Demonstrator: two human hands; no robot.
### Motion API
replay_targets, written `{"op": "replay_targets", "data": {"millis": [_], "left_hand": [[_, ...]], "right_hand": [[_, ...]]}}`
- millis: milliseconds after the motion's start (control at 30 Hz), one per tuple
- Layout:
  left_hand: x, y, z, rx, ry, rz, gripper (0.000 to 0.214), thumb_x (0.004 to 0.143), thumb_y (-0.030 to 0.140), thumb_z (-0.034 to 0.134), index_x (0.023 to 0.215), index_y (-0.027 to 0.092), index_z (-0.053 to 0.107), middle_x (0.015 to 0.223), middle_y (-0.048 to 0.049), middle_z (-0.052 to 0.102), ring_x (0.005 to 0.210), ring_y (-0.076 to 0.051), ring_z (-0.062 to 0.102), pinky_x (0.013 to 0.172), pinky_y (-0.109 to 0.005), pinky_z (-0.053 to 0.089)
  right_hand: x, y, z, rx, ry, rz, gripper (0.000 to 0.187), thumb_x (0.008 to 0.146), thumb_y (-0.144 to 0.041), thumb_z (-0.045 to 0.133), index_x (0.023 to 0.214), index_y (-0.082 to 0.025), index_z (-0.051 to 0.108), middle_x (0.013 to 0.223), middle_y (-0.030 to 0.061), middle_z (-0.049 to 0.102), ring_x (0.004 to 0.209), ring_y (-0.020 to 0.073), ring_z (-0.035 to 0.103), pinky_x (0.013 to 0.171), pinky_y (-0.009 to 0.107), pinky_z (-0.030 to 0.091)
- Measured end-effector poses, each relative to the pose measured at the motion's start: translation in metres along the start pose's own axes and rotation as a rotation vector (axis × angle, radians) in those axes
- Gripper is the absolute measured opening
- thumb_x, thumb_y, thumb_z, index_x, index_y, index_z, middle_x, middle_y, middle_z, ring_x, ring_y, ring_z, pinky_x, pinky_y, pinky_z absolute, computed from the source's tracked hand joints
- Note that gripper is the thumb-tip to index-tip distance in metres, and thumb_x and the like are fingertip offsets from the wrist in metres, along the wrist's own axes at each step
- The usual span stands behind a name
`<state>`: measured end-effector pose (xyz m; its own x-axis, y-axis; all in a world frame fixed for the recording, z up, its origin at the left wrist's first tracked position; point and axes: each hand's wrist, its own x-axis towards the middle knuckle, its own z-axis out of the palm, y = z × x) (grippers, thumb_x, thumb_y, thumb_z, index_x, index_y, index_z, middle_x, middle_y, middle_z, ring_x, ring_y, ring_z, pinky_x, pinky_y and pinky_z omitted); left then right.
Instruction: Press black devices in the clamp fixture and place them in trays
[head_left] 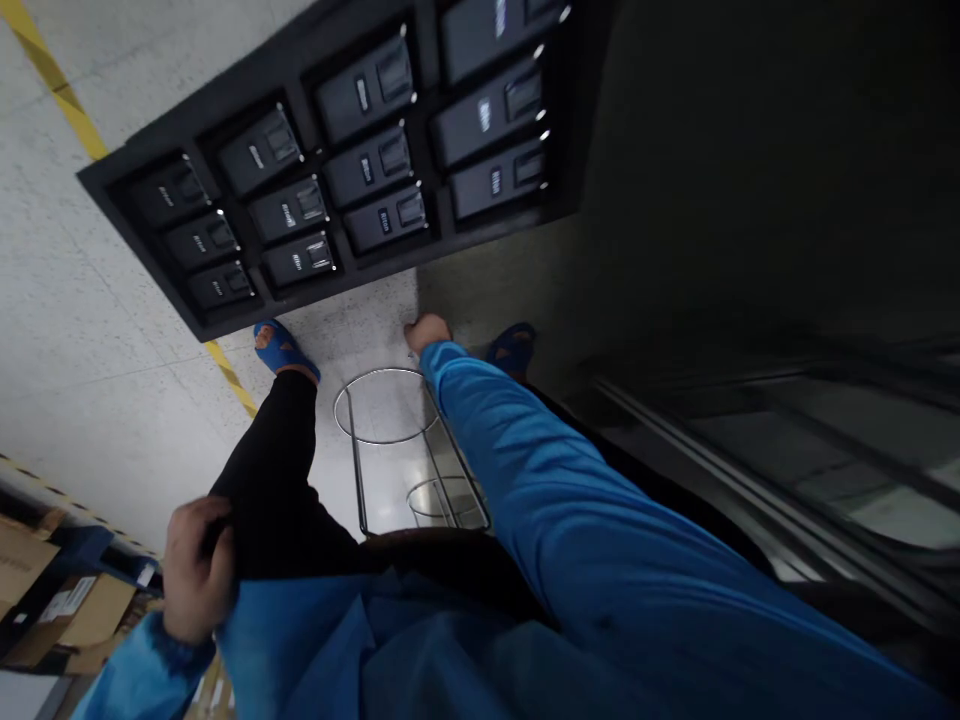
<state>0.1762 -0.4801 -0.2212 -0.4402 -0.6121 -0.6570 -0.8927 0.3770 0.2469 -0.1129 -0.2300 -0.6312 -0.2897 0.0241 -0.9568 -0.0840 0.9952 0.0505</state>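
My left hand [198,568] rests at my left thigh, fingers loosely curled and thumb apart, with nothing visible in it. My right arm reaches down between my knees, and my right hand [428,332] is closed below the near edge of a black tray. What that hand holds, if anything, is hidden; a small bit of metal shows beside it. The black tray [457,232] holds several black boxes [298,260] marked "Riton", in rows of recesses. Under me is a stool with a round metal ring [386,442] and thin legs.
Yellow tape [64,95] runs along the pale floor at left. Cardboard boxes [97,610] stand at lower left. A dark surface fills the upper right, with metal rails [697,460] below it. My feet wear blue slippers [281,347].
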Motion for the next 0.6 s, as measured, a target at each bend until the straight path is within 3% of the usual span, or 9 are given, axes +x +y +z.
{"op": "replay_targets", "data": {"millis": [167,267,333,367,467,533,600], "left_hand": [[0.069,0.025,0.004,0.037,-0.024,0.151,0.027,0.091,0.039,0.054,0.107,0.027,0.072,0.111,-0.0129,0.077,0.113,-0.037,0.070,0.108,-0.059,0.055],[0.110,0.057,-0.007,0.084,-0.029,0.228,0.032,0.088,0.043,0.054,0.103,0.024,0.075,0.110,-0.0147,0.079,0.113,-0.037,0.073,0.108,-0.054,0.056],[0.129,0.085,-0.020,0.122,-0.001,0.292,0.029,0.083,0.045,0.053,0.093,0.027,0.074,0.104,-0.0136,0.080,0.110,-0.039,0.074,0.100,-0.054,0.059],[0.135,0.100,-0.027,0.130,0.012,0.348,0.026,0.081,0.045,0.053,0.087,0.029,0.073,0.096,-0.0138,0.080,0.103,-0.042,0.075,0.093,-0.058,0.060],[0.145,0.145,-0.045,0.191,0.064,0.481,0.017,0.073,0.047,0.052,0.065,0.035,0.062,0.059,-0.0049,0.066,0.068,-0.043,0.071,0.066,-0.059,0.058],[0.141,0.176,-0.050,0.250,0.060,0.627,0.019,0.071,0.047,0.052,0.057,0.035,0.057,0.048,-0.0018,0.059,0.059,-0.039,0.069,0.062,-0.053,0.056],[0.122,0.208,-0.045,0.307,-0.021,0.841,0.019,0.072,0.045,0.055,0.057,0.035,0.062,0.051,0.0005,0.064,0.063,-0.037,0.073,0.065,-0.050,0.059]], "right_hand": [[-0.132,-0.026,-0.084,0.028,0.029,-0.140,0.036,0.105,-0.042,0.069,0.130,-0.016,0.068,0.132,0.0113,0.069,0.116,0.0248,0.070,0.101,0.047,0.062],[-0.240,-0.037,-0.135,0.125,0.110,-0.260,0.033,0.105,-0.042,0.069,0.126,-0.016,0.069,0.126,0.0097,0.071,0.110,0.0228,0.071,0.096,0.044,0.063],[-0.316,-0.037,-0.156,0.197,0.196,-0.356,0.028,0.105,-0.043,0.068,0.115,-0.017,0.072,0.118,0.0069,0.074,0.104,0.0210,0.071,0.093,0.039,0.062],[-0.353,-0.034,-0.162,0.231,0.236,-0.407,0.026,0.102,-0.041,0.072,0.107,-0.015,0.073,0.110,0.0050,0.075,0.099,0.0209,0.072,0.087,0.037,0.061],[-0.447,-0.012,-0.159,0.326,0.379,-0.560,0.014,0.089,-0.034,0.081,0.086,-0.023,0.073,0.092,-0.0033,0.077,0.088,0.0166,0.069,0.071,0.024,0.051],[-0.497,0.018,-0.145,0.388,0.488,-0.729,0.013,0.087,-0.032,0.080,0.083,-0.025,0.069,0.088,-0.0071,0.074,0.084,0.0123,0.066,0.070,0.020,0.047],[-0.541,0.060,-0.122,0.459,0.651,-0.960,0.011,0.088,-0.028,0.075,0.085,-0.023,0.065,0.087,-0.0062,0.071,0.084,0.0105,0.064,0.073,0.019,0.047]]}}
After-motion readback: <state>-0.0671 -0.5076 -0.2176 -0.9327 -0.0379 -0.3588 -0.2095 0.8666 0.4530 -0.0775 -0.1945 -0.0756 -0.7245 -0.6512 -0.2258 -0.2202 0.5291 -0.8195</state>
